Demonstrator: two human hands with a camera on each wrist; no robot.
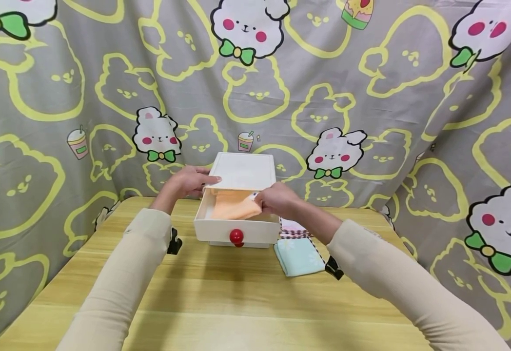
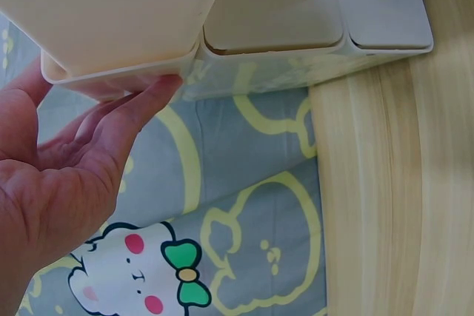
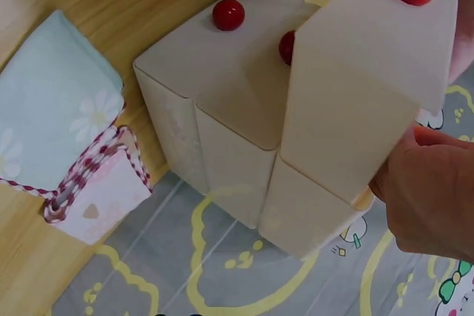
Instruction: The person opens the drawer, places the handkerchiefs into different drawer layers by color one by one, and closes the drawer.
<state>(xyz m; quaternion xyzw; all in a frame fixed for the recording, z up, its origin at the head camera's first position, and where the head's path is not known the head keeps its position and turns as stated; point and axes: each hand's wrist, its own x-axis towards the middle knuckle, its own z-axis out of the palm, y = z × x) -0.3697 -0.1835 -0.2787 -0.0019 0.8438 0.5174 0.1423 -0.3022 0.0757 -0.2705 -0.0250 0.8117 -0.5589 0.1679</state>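
A small white drawer cabinet [image 1: 243, 170] stands on the table, its top drawer [image 1: 213, 232] pulled out toward me by a red knob's side. Inside that drawer lies an orange towel [image 1: 234, 207] with a white printed corner. My right hand [image 1: 279, 200] reaches in over the drawer's right wall and pinches the towel at this corner. In the right wrist view the drawer hides the fingertips of that hand [image 3: 433, 194]. My left hand [image 1: 189, 181] rests on the cabinet's left upper edge. The left wrist view shows its fairly straight fingers [image 2: 122, 120] against the side wall.
Right of the cabinet, a folded mint towel [image 1: 298, 257] with white flowers lies on the wooden table [image 1: 220, 302]. Behind it is a pink folded towel [image 3: 111, 201] with a red-and-white braided edge. Lower drawers with red knobs [image 3: 228, 15] are closed. A patterned curtain [image 1: 194, 97] hangs close behind.
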